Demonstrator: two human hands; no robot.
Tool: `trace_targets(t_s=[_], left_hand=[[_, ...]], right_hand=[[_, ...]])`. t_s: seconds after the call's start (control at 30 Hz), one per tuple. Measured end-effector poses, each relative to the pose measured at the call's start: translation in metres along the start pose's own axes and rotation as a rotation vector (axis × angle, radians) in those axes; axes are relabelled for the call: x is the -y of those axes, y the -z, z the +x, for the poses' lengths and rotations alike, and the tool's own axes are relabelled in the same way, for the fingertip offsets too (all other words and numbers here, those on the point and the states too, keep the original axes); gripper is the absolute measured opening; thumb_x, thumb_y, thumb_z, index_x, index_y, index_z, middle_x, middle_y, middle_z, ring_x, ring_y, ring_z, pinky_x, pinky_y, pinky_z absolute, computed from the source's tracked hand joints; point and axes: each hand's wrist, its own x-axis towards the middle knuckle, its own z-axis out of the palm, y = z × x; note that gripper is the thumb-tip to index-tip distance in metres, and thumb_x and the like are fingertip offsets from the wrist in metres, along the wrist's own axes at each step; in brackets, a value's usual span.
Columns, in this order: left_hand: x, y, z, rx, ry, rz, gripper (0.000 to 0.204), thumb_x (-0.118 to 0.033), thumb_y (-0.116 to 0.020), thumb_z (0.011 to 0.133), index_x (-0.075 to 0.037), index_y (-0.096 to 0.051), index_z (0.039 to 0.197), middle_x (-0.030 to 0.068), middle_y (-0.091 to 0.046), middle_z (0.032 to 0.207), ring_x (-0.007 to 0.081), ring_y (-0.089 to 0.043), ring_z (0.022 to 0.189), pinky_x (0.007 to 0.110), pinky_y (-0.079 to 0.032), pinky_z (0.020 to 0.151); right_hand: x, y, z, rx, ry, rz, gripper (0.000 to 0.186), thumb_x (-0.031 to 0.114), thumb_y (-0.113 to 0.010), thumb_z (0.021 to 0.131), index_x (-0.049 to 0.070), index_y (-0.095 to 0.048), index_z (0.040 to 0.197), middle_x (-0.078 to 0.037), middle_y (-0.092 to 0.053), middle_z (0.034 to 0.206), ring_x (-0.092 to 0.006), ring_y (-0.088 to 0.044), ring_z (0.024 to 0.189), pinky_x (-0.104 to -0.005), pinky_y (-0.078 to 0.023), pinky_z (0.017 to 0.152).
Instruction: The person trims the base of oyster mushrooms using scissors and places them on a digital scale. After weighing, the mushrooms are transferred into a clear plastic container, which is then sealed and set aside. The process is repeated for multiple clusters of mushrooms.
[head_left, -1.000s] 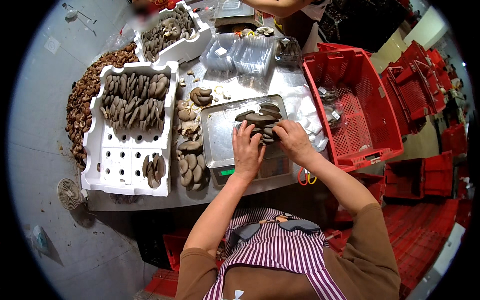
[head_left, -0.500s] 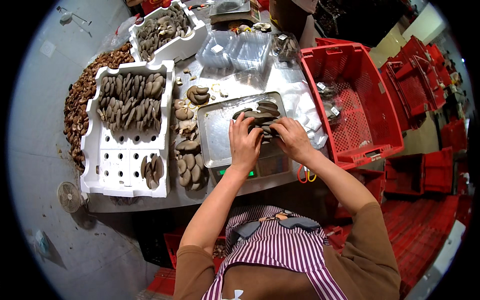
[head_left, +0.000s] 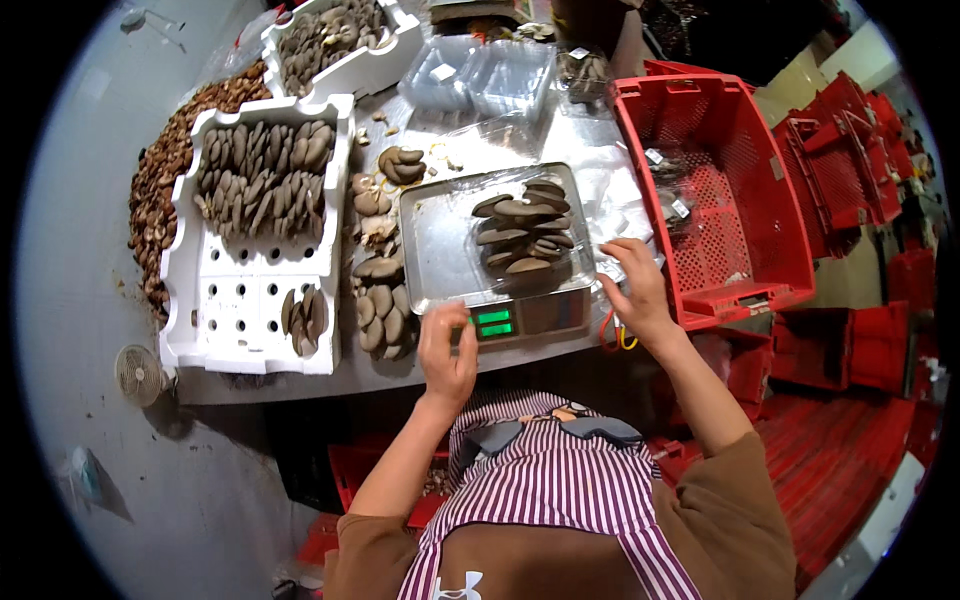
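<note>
A pile of grey-brown oyster mushrooms (head_left: 523, 227) lies on the right half of the steel tray (head_left: 440, 240) of a scale, whose display (head_left: 493, 323) glows green. My left hand (head_left: 447, 355) is at the tray's front-left corner, fingers loosely bent and holding nothing visible. My right hand (head_left: 635, 295) is open beside the tray's right edge, near white plastic sheets (head_left: 613, 200). Loose mushroom clusters (head_left: 382, 315) lie left of the scale, and scissors with red-and-yellow handles (head_left: 625, 338) show beside my right hand.
A white foam box (head_left: 220, 290) of mushrooms stands left, another (head_left: 370, 70) behind, beside a brown mushroom heap (head_left: 160, 190). Clear clamshell containers (head_left: 505, 80) sit at the back. A red crate (head_left: 730, 180) holding packed mushrooms is right; more crates (head_left: 870, 350) stand beyond. A fan (head_left: 137, 376) is at lower left.
Both hands have let go of the mushroom pile: the left moved down and left to the tray's front, the right moved right off the tray. The pile stays on the tray.
</note>
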Motion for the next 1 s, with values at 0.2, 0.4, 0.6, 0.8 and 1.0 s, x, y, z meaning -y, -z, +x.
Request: trace_targets(t_s=[0.2, 0.4, 0.6, 0.8, 1.0], left_hand=[[0.011, 0.056, -0.147, 0.192, 0.500, 0.108, 0.008, -0.006, -0.056, 0.090, 0.001, -0.052, 0.087, 0.0164, -0.055, 0.081, 0.0333, -0.057, 0.070, 0.039, -0.046, 0.064], [0.059, 0.118, -0.260, 0.592, 0.770, 0.630, 0.014, -0.017, -0.066, 0.085, -0.003, -0.064, 0.088, 0.0172, -0.061, 0.081, 0.0369, -0.063, 0.079, 0.047, -0.050, 0.071], [0.044, 0.106, -0.199, 0.429, 0.690, 0.494, 0.016, -0.017, -0.073, 0.080, -0.002, -0.068, 0.083, 0.0139, -0.063, 0.079, 0.0315, -0.064, 0.077, 0.040, -0.050, 0.068], [0.012, 0.067, -0.130, 0.315, 0.677, 0.196, 0.012, -0.010, -0.070, 0.082, 0.000, -0.068, 0.088, 0.0117, -0.065, 0.082, 0.0236, -0.066, 0.075, 0.033, -0.051, 0.067], [0.009, 0.058, -0.107, 0.384, 0.563, 0.107, 0.011, -0.006, -0.069, 0.084, 0.001, -0.068, 0.092, 0.0112, -0.065, 0.083, 0.0194, -0.065, 0.072, 0.030, -0.051, 0.065]], right_hand=[[-0.009, 0.004, -0.044, -0.011, -0.181, 0.056, 0.030, -0.003, -0.065, 0.082, 0.000, -0.059, 0.111, -0.015, -0.058, 0.109, -0.0313, -0.058, 0.101, -0.0381, -0.047, 0.086], [-0.007, 0.000, -0.057, -0.015, -0.220, 0.087, 0.020, -0.003, -0.063, 0.084, 0.000, -0.061, 0.104, -0.012, -0.059, 0.098, -0.0275, -0.060, 0.091, -0.0343, -0.049, 0.077], [0.014, -0.013, -0.028, -0.059, -0.200, 0.150, 0.008, -0.001, -0.064, 0.085, -0.001, -0.063, 0.093, -0.013, -0.059, 0.087, -0.0271, -0.060, 0.080, -0.0336, -0.048, 0.071], [0.021, -0.044, -0.003, -0.146, -0.215, 0.164, 0.006, 0.004, -0.067, 0.084, 0.001, -0.064, 0.087, -0.013, -0.058, 0.081, -0.0283, -0.060, 0.074, -0.0366, -0.047, 0.068], [0.018, -0.064, 0.008, -0.211, -0.201, -0.021, 0.008, 0.012, -0.069, 0.084, 0.004, -0.066, 0.083, -0.012, -0.059, 0.082, -0.0319, -0.059, 0.079, -0.0424, -0.045, 0.071]])
